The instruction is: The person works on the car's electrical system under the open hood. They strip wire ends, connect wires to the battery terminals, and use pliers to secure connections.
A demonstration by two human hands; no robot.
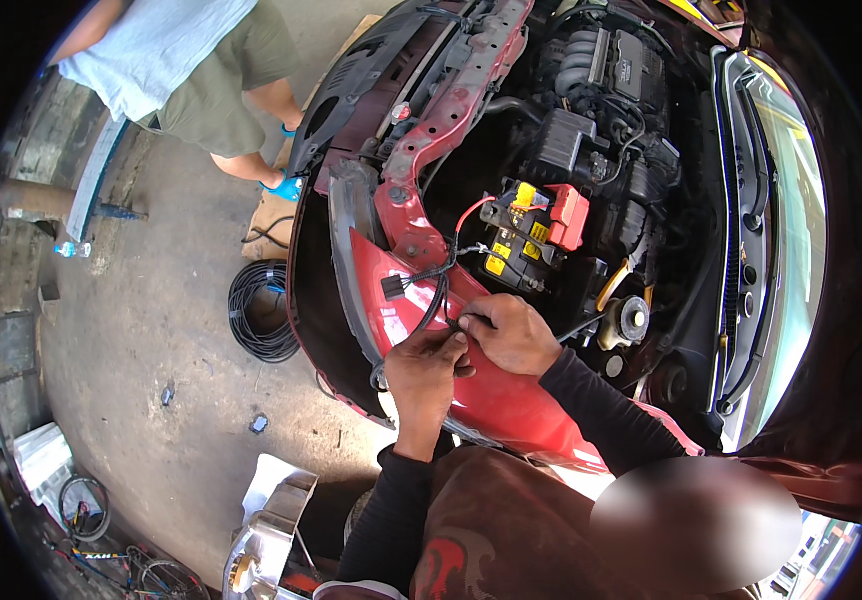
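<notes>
Over the red fender (526,400) of a car, my two hands are close together with fingertips nearly meeting. My left hand (421,385) is closed in a pinch on a black wiring harness. My right hand (513,338) pinches the same harness from the other side. The exact spot they grip is mostly hidden by the fingers. From there the black wiring harness (441,290) runs up toward the battery, and a black plug connector (393,287) on one branch lies loose on the red panel. The car battery (517,245) has yellow labels and a red terminal cover (568,217).
The engine (611,70) fills the open bay, with a capped reservoir (633,318) right of my hands. A coil of black cable (261,310) lies on the concrete floor. Another person (191,90) in shorts stands at the upper left. A headlamp unit (271,530) is at the lower left.
</notes>
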